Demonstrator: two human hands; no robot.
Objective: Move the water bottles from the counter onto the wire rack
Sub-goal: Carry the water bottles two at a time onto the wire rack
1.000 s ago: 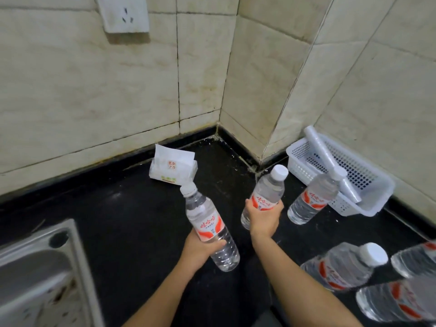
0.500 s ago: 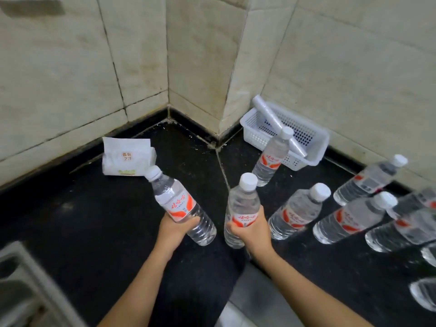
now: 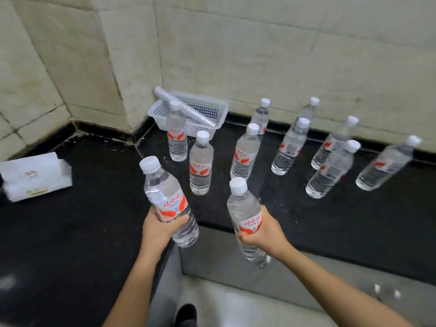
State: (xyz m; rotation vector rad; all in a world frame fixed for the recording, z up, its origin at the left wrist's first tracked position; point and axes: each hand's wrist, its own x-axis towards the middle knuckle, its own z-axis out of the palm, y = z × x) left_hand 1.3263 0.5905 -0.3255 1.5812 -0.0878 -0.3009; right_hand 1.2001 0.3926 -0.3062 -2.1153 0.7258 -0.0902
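A: How are the grips?

B: The left hand (image 3: 158,228) is wrapped around one bottle (image 3: 168,201) at its label, tilted left; the right hand (image 3: 262,232) is clamped on a second bottle (image 3: 245,218) the same way. Both are lifted clear of the counter (image 3: 70,232).

A: What could go wrong?

B: Smooth, heavy plastic could slip if either hold loosens. Nine more bottles (image 3: 201,162) stand close together by the white basket (image 3: 207,107); an elbow brushing one may topple its neighbours. The wire rack isn't in view, so the carry begins blind.
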